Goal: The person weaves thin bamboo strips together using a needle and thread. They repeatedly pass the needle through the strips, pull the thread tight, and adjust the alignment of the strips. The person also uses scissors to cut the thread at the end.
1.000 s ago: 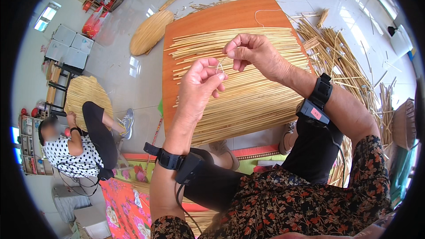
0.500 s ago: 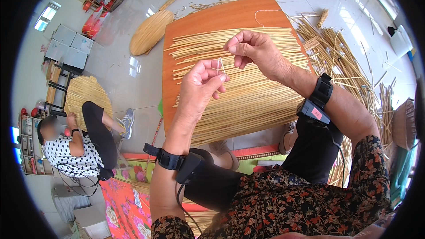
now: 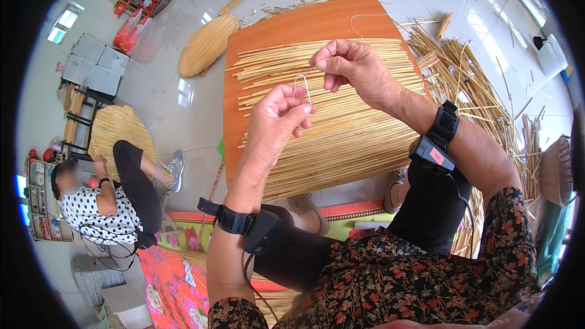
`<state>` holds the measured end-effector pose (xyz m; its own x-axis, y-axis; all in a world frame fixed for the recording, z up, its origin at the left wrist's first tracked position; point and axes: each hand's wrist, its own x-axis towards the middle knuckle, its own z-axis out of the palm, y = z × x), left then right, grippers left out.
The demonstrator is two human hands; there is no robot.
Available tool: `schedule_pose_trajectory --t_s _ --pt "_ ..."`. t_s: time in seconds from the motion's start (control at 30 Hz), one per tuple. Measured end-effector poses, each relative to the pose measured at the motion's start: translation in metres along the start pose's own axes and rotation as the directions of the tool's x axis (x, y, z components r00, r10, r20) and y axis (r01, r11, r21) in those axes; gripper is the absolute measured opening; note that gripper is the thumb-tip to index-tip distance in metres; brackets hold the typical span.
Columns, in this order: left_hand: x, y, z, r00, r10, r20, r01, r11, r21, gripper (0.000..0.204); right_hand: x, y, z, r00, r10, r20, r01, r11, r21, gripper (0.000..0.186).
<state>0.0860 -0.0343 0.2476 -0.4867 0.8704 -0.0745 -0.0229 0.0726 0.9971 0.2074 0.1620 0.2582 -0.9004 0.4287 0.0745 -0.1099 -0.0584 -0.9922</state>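
Hold the thin white thread, bent into a narrow loop (image 3: 307, 88), with a light but firm pinch near its base, and ease out any slack gradually — likely to slip or twist if tugged. Best to work well clear of the slender straw-coloured dry stalks (image 3: 341, 152), laid left to right across the orange-brown wooden board (image 3: 292, 27), so as not to snag on loose ends. Find the loop between both hands, above the stalks, standing out on the far side of the bare left hand (image 3: 273, 117). On the left: pinching the loop's lower part between thumb and fingers, with almost no gap. With the bare right hand (image 3: 359, 72), farther and to the right: narrowed to a thumb-and-finger pinch just beside the loop — cannot tell about any fine strand between the tips.
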Motion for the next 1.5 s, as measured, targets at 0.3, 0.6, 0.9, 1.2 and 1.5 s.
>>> schedule_pose_trajectory --t_s 0.3,0.6,0.9,1.2,1.5 --pt "0.0 0.004 0.001 0.944 0.151 -0.292 -0.159 0.987 -0.005 0.024 -0.001 -0.002 0.0 0.999 -0.015 0.03 0.017 0.999 -0.041 0.012" --pt "-0.005 0.015 0.02 0.9 0.372 -0.229 -0.364 0.928 0.076 0.026 -0.005 -0.003 0.003 0.998 -0.044 0.038 0.049 0.99 -0.131 0.011" --pt "0.008 0.0 0.019 0.929 0.287 -0.232 -0.254 0.954 0.16 0.013 -0.006 -0.001 0.007 0.998 -0.06 0.036 0.065 0.988 -0.142 0.013" --pt "0.01 -0.002 0.015 0.981 0.168 -0.102 -0.185 0.962 -0.2 0.022 -0.004 -0.002 0.012 0.995 -0.037 0.088 0.044 0.996 -0.081 0.019" --pt "0.009 -0.001 0.009 0.997 0.065 0.043 -0.048 0.946 -0.321 0.024 -0.004 -0.003 0.01 0.986 -0.027 0.166 0.042 0.995 -0.085 0.017"
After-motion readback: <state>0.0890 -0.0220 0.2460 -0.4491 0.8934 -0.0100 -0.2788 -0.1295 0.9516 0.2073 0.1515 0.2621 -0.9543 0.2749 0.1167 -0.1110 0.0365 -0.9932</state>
